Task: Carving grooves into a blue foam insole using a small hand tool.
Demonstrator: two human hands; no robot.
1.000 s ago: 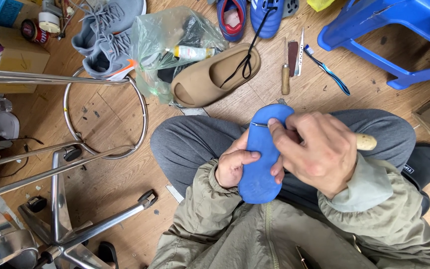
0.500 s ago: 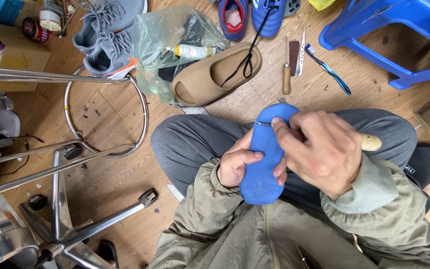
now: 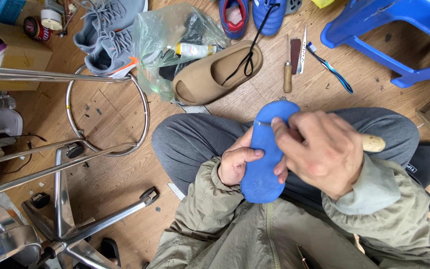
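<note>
A blue shoe sole (image 3: 265, 154) lies upright over my lap, its toe end pointing away from me. My left hand (image 3: 237, 164) grips its left edge near the middle, thumb across the face. My right hand (image 3: 322, 152) is closed around a tool with a wooden handle (image 3: 373, 143) that sticks out to the right; the tool's metal tip touches the sole near its upper end. I sit on the wooden floor in grey trousers and an olive jacket.
A tan slide shoe (image 3: 217, 74) with a black lace lies ahead, beside a clear plastic bag (image 3: 167, 42) and grey sneakers (image 3: 105, 35). Hand tools (image 3: 294, 60) and a toothbrush (image 3: 332, 69) lie further right. A blue plastic stool (image 3: 389, 35) stands right; a chrome chair base (image 3: 60, 199) left.
My right hand has shifted slightly along the upper part of the sole with the tool. The left hand keeps the same hold.
</note>
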